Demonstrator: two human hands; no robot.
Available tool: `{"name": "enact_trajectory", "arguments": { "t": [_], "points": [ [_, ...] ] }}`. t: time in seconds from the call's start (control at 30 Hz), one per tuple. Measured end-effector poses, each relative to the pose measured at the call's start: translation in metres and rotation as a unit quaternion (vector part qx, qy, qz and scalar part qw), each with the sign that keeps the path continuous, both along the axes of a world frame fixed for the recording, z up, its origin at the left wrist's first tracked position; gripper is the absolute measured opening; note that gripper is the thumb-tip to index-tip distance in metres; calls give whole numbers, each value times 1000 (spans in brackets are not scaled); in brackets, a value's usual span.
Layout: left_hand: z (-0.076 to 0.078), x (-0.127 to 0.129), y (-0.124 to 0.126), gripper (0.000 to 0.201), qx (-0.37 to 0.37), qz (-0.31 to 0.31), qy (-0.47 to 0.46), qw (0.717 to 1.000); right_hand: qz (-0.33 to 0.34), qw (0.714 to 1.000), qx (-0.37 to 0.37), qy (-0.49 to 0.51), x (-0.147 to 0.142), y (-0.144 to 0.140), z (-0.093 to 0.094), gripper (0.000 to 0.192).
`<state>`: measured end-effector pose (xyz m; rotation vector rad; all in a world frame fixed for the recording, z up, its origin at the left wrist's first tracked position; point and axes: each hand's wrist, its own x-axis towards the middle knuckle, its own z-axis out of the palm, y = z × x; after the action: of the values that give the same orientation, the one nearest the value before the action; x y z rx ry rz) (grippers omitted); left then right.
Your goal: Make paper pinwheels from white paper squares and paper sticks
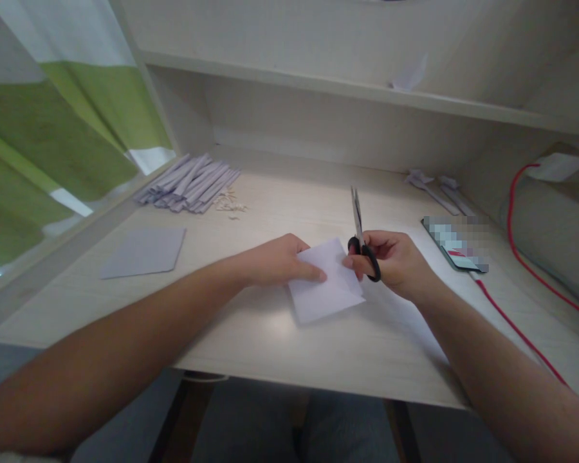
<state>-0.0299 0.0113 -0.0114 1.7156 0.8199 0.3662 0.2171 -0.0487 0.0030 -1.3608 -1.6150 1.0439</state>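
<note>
Near the middle of the frame, the person's left hand (277, 260) lies on a white sheet of paper (325, 283), its fingers curled loosely with the fingertips pressing the sheet down onto the pale wooden desk (270, 334). The paper sits flat at the centre of the desk, tilted so one corner points toward the lower left. Just to its right, the right hand (395, 260) grasps a pair of black-handled scissors (361, 238), fingers through the loops; the blades point up toward the top of the frame and appear closed, standing just above the paper's upper right edge.

In the left of the frame, a grey sheet (145, 252) lies flat on the desk, well apart from the hands. Behind it, toward the upper left, a heap of folded paper strips (190, 183) rests beside some small white scraps (229, 202). At the upper right of the desk lie two more folded paper pieces (437, 190). A phone (456, 244) lies to the right of the right hand, with a red cable (516, 328) running from it toward the lower right. A green and white curtain (53, 128) fills the upper left, and a shelf (347, 87) runs across the top.
</note>
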Motion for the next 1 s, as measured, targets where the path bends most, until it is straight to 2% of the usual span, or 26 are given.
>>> {"name": "enact_trajectory", "arguments": {
  "t": [0.1, 0.2, 0.3, 0.4, 0.47, 0.53, 0.6, 0.63, 0.67, 0.73, 0.8, 1.0],
  "points": [
    [1, -1, 4, 27, 6, 68, -26, 997, -26, 991, -33, -124, 15, 4, 5, 41],
    [6, -2, 7, 28, -3, 143, -58, 988, -30, 951, -103, -289, 29, 4, 6, 32],
    [8, 0, 6, 29, -8, 171, -69, 983, 2, 935, -121, -334, 30, 0, 7, 31],
    [9, 1, 4, 31, -8, 185, -76, 980, 52, 939, -73, -331, 27, -4, 10, 17],
    [10, 2, 2, 32, -18, 197, -99, 975, 60, 943, -24, -326, 25, -7, 10, 12],
    [11, 3, 1, 33, -34, 205, -133, 969, 5, 953, 73, -295, 21, -11, 9, 11],
    [11, 4, -1, 32, -43, 215, -158, 963, -78, 947, 209, -231, 13, -17, 4, 6],
    [11, 4, -2, 32, -44, 220, -166, 960, -97, 940, 263, -195, 7, -21, 2, 12],
    [11, 5, -4, 32, -44, 225, -175, 958, -70, 938, 291, -175, 1, -25, -1, 20],
    [10, 6, -7, 33, -47, 225, -193, 954, 14, 931, 323, -171, -11, -31, -6, 28],
    [9, 7, -10, 35, -60, 215, -214, 951, 54, 921, 346, -171, -19, -33, -9, 26],
    [9, 10, -15, 37, -76, 203, -249, 944, 75, 918, 362, -144, -20, -30, -9, 21]
  ]
}}
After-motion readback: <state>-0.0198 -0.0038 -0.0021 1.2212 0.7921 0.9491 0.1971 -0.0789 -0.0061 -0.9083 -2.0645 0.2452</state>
